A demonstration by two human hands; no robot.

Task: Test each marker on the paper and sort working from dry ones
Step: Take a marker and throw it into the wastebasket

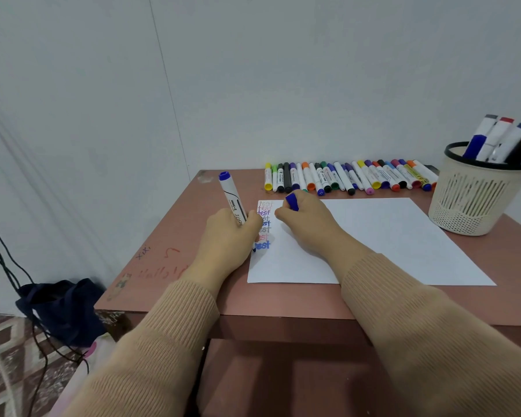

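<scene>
My left hand (229,233) grips a white marker with a blue end (232,197), its blue tip down on the left edge of the white paper (373,236). A column of "test" words (263,224) in several colours runs down that edge, the lowest one in bold blue. My right hand (304,218) rests on the paper and holds the blue cap (292,202) between its fingers. A row of several capped markers (349,177) lies along the far edge of the table. A cream basket (475,200) at the right holds several more markers (503,141).
The brown table (193,281) carries scribbles near its left front corner. A white wall stands right behind the marker row. On the floor to the left lie a dark bag (63,311) and black cables (9,266).
</scene>
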